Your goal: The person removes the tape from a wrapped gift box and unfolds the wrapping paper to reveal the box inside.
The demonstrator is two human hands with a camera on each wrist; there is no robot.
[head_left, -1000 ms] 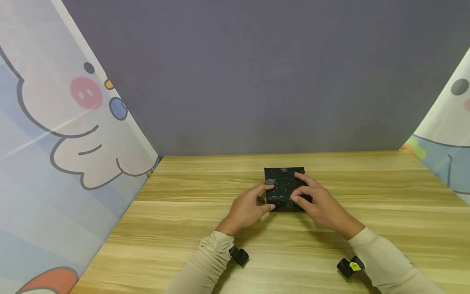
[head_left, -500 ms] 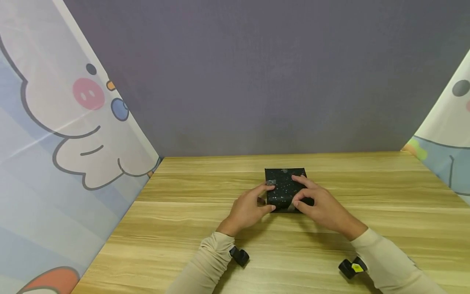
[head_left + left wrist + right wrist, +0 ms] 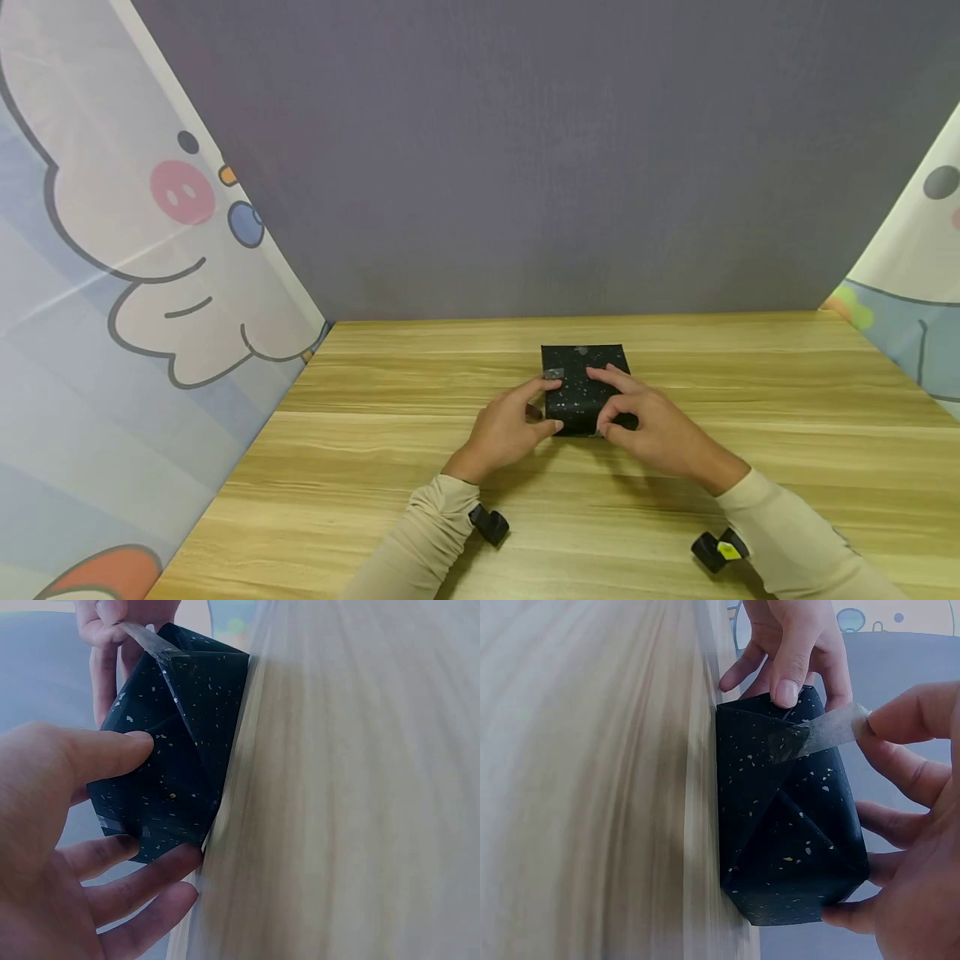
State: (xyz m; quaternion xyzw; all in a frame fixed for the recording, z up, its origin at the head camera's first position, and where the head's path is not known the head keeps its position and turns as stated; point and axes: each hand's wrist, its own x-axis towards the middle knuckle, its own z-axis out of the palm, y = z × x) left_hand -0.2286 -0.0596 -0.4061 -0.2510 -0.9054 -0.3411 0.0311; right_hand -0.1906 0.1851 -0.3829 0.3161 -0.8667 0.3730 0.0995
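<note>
A small box (image 3: 576, 398) wrapped in black speckled paper stands on the wooden table. Its near end has folded paper flaps. My left hand (image 3: 504, 427) grips the box's left side, thumb on the near end and fingers on the top and side. My right hand (image 3: 658, 427) pinches one end of a clear strip of tape (image 3: 831, 729) between thumb and index finger. The strip's other end lies on the folded flap. Other right fingers rest on the box's top and side. A short tape piece (image 3: 553, 373) shows on the top at the left.
The wooden table (image 3: 405, 383) runs back to a grey panel (image 3: 570, 167). Cartoon-printed sheets stand at the left (image 3: 97, 333) and right. Beige sleeves (image 3: 427, 533) and black wrist cameras (image 3: 489, 525) sit on both forearms.
My right hand has brought the tape down toward me, over the box's near end; the flap there lies flatter. Its upper fingers have slid inward on the top. My left hand stays put.
</note>
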